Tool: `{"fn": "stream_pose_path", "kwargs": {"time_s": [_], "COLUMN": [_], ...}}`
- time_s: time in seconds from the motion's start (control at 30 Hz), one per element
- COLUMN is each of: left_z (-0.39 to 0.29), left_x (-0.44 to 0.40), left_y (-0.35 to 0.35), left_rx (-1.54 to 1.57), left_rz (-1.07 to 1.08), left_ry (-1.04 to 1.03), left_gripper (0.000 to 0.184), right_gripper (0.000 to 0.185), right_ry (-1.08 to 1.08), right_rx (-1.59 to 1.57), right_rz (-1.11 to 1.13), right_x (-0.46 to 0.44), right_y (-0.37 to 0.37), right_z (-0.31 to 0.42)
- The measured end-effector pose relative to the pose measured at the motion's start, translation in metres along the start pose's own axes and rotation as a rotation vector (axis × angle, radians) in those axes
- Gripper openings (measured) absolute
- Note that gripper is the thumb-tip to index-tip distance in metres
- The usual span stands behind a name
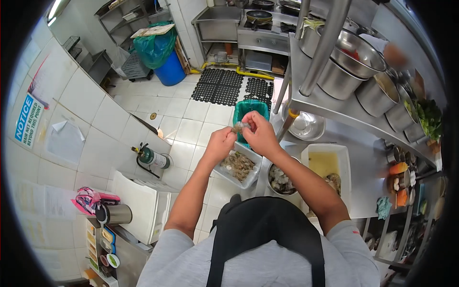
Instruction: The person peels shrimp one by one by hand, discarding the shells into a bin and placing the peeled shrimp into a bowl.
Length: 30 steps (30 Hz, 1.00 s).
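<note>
Both my hands meet in front of me, above a white tub holding a pile of greyish-brown shrimp or shells. Between them is a small greyish shrimp. My left hand has its fingers closed on one end of it. The fingertips of my right hand pinch its other end. Behind the hands stands a bin with a green liner. Under my right forearm, a metal bowl contains grey shrimp. Right of it, a white container has yellowish liquid and shrimp in it.
A large metal bowl sits on the steel counter at the right, under a shelf with metal pots. At the left are a green gas cylinder and a white cabinet. Farther back are a blue barrel and black mats.
</note>
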State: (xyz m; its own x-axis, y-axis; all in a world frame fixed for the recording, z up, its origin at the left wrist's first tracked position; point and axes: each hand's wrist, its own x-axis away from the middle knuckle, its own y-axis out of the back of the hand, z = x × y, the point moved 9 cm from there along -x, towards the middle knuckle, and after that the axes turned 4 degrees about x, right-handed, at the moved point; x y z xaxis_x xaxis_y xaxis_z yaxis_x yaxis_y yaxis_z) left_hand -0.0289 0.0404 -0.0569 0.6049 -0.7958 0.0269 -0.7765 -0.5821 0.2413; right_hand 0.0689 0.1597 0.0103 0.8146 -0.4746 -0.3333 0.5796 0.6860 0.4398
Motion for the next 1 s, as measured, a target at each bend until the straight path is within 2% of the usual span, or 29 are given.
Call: {"fn": "stream_pose_path", "kwargs": {"time_s": [0.13, 0.23, 0.27, 0.37, 0.47, 0.6, 0.73, 0.77, 0.87, 0.97, 1.0], "left_z": [-0.008, -0.014, -0.012, -0.016, -0.021, -0.034, -0.046, -0.044, -0.024, 0.003, 0.022], "left_x": [0.007, 0.011, 0.014, 0.026, 0.030, 0.038, 0.044, 0.042, 0.028, 0.011, 0.000], "left_y": [-0.004, -0.009, -0.019, -0.036, -0.058, -0.085, -0.104, -0.103, -0.081, -0.043, -0.034], "left_rx": [-0.051, -0.237, -0.262, -0.329, -0.347, -0.376, -0.438, -0.446, -0.444, -0.448, -0.488], "left_rz": [-0.121, -0.194, -0.159, -0.068, 0.061, 0.182, 0.266, 0.256, 0.205, 0.095, 0.094], "left_ry": [-0.032, -0.149, -0.162, -0.188, -0.197, -0.225, -0.261, -0.276, -0.273, -0.156, -0.176], "left_gripper": [0.025, 0.027, 0.028, 0.028, 0.029, 0.029, 0.028, 0.028, 0.028, 0.031, 0.031], "right_gripper": [0.020, 0.021, 0.022, 0.021, 0.020, 0.021, 0.019, 0.018, 0.019, 0.021, 0.021], "right_ry": [0.139, 0.242, 0.255, -0.071, -0.292, -0.311, -0.344, -0.338, -0.383, -0.347, -0.379], "right_rx": [0.131, 0.289, 0.355, 0.162, 0.017, 0.103, 0.021, -0.035, 0.067, 0.291, 0.312], "right_rz": [-0.037, -0.043, -0.050, -0.094, -0.085, -0.147, -0.306, -0.367, -0.386, -0.121, -0.149], "right_x": [0.019, 0.035, 0.046, 0.061, 0.088, 0.120, 0.144, 0.150, 0.163, 0.174, 0.190], "right_y": [0.012, 0.014, 0.017, 0.033, 0.046, 0.070, 0.093, 0.099, 0.133, 0.141, 0.158], "right_z": [0.027, 0.036, 0.035, 0.001, -0.019, -0.021, -0.035, -0.048, -0.052, -0.055, -0.058]}}
